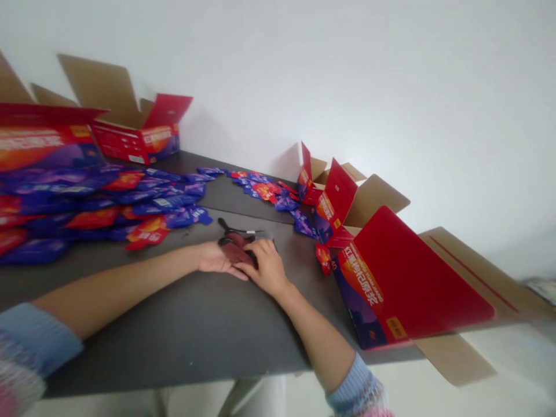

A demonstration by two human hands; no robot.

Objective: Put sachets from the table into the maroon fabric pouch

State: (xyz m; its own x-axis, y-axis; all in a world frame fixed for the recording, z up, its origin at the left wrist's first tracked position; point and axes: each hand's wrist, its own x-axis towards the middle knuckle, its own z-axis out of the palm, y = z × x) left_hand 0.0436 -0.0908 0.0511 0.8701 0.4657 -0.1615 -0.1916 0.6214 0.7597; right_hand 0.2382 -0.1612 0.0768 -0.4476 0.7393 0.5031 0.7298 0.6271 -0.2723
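Note:
Both my hands meet at the middle of a dark grey table (182,330). My left hand (216,258) lies beside a small dark red pouch-like object (237,248) and touches it, fingers curled toward it. My right hand (264,267) rests on top of the same object with fingers bent over it. A black cord or handle (226,225) sticks out behind the object. What exactly the object is, I cannot make out.
A large heap of purple and red sachets (87,202) covers the table's left. A smaller scatter of sachets (264,190) lies at the back. Open red and purple cartons stand at back left (139,136), right (391,284) and behind it (334,197). A white wall is behind.

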